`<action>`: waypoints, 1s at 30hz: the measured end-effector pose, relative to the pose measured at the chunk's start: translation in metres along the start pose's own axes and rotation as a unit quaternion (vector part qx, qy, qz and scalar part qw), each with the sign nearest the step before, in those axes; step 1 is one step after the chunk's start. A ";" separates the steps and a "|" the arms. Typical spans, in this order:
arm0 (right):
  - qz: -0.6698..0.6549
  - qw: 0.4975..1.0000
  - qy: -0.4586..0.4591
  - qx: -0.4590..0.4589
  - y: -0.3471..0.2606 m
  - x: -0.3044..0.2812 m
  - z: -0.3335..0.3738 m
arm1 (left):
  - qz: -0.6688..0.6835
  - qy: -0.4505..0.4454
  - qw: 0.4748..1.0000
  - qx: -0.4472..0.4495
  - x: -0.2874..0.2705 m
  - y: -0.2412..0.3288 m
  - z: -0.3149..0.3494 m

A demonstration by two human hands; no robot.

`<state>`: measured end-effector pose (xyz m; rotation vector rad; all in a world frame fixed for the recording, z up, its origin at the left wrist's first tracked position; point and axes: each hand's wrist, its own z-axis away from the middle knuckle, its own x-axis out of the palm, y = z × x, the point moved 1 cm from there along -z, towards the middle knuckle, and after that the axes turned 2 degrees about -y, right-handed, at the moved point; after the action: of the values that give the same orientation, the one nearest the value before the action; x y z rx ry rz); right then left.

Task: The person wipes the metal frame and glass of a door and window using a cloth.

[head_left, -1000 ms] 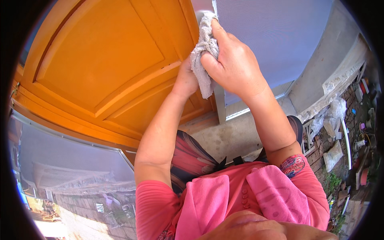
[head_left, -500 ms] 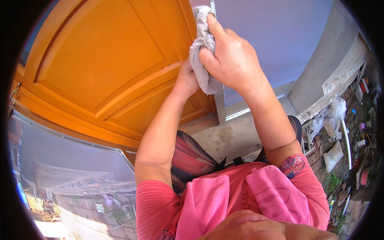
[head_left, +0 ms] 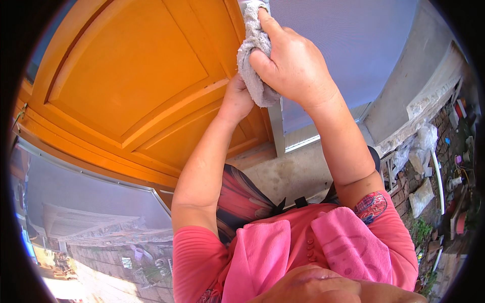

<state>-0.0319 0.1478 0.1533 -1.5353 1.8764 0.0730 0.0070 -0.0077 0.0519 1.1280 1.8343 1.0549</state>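
Note:
My right hand grips a fluffy grey cloth, with the index finger and thumb pressing on it. The cloth lies against the narrow upright metal frame of a mesh screen door. Lower and to the left, my left hand is raised beside the orange panelled door. Its fingers are hidden behind the cloth and the frame, so what they touch cannot be made out.
A pale concrete sill lies below the doors. To the right stands a grey wall, with plastic bags, a white pipe and rubble beyond it. Another mesh panel is at the lower left. A pink towel hangs around my neck.
My right hand and the cloth have shifted slightly up and left along the frame; the cloth's lower end sits higher. The left hand has barely moved.

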 end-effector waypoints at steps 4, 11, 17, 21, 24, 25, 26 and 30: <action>0.013 1.000 -0.008 -0.011 0.003 0.003 0.006 | -0.004 -0.011 1.000 -0.002 0.000 0.004 0.001; 0.028 0.998 -0.058 0.011 0.006 0.013 0.029 | 0.036 -0.003 0.999 -0.016 0.002 0.002 0.002; 0.031 0.999 -0.032 -0.008 -0.031 -0.039 -0.044 | -0.014 0.012 0.997 0.076 0.002 -0.011 -0.003; 0.020 0.999 0.020 -0.017 -0.053 -0.061 -0.090 | -0.027 -0.029 0.999 0.018 -0.005 -0.024 -0.012; 0.013 0.999 0.018 -0.032 -0.071 -0.089 -0.106 | 0.049 -0.053 0.997 0.036 -0.001 -0.022 -0.010; 0.019 0.999 0.012 -0.038 -0.073 -0.092 -0.116 | 0.043 -0.048 0.997 0.034 -0.002 -0.023 -0.010; 0.026 0.999 0.006 -0.045 -0.076 -0.094 -0.121 | 0.038 -0.043 0.998 0.032 -0.002 -0.024 -0.010; 0.047 0.997 0.036 -0.044 -0.064 -0.082 -0.103 | 0.029 -0.035 0.998 0.036 -0.003 -0.028 -0.011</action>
<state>-0.0197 0.1512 0.2993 -1.5257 2.0269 0.1464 -0.0105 -0.0211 0.0318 1.2518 1.8060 0.9757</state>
